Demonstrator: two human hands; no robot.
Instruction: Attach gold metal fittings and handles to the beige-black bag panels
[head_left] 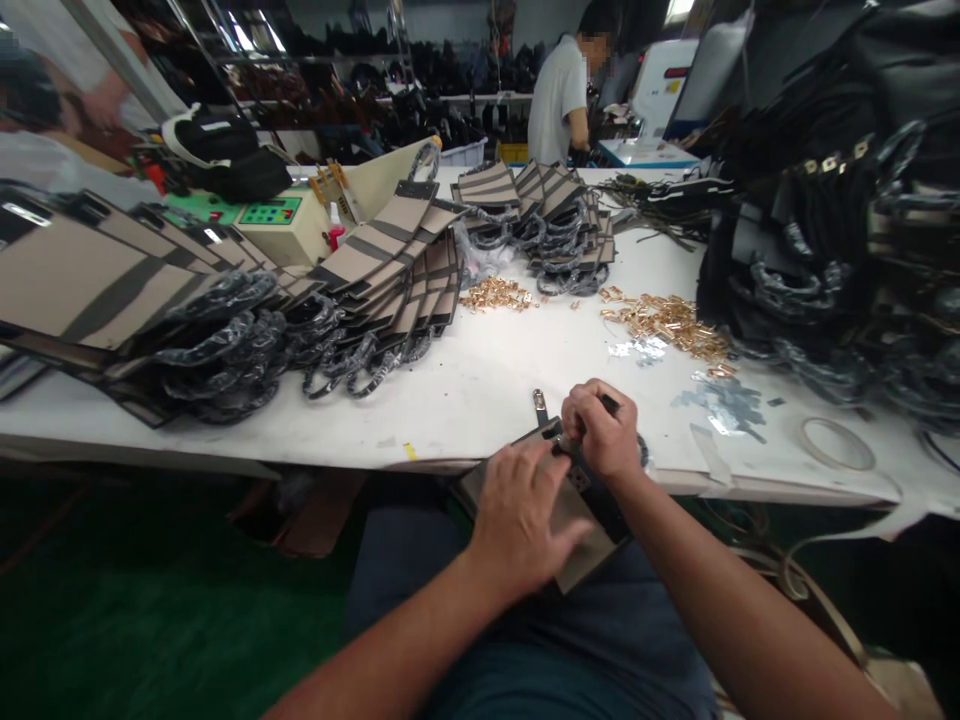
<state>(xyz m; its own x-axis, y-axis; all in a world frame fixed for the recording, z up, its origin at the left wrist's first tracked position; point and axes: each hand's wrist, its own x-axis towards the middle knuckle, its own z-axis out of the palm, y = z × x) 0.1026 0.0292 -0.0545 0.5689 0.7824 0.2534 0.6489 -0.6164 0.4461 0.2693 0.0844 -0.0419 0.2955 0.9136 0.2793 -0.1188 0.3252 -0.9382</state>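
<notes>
Tan bag panel [581, 545] lies at the near table edge [450, 400]; our left hand [521, 520] presses it flat, our right hand [600, 430] closed round a dark tool [609, 404].

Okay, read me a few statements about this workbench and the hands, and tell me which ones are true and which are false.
1. The left hand lies flat on a tan panel at the table edge. True.
2. The right hand is resting open on the table. False: it is closed around a dark tool, pressing at the panel's top edge.
3. Gold metal fittings lie in loose piles on the table. True.
4. The tan panels stacked at left have no handles. False: black wrapped handles hang from them.
5. A person in a light shirt stands beyond the table. True.
</notes>
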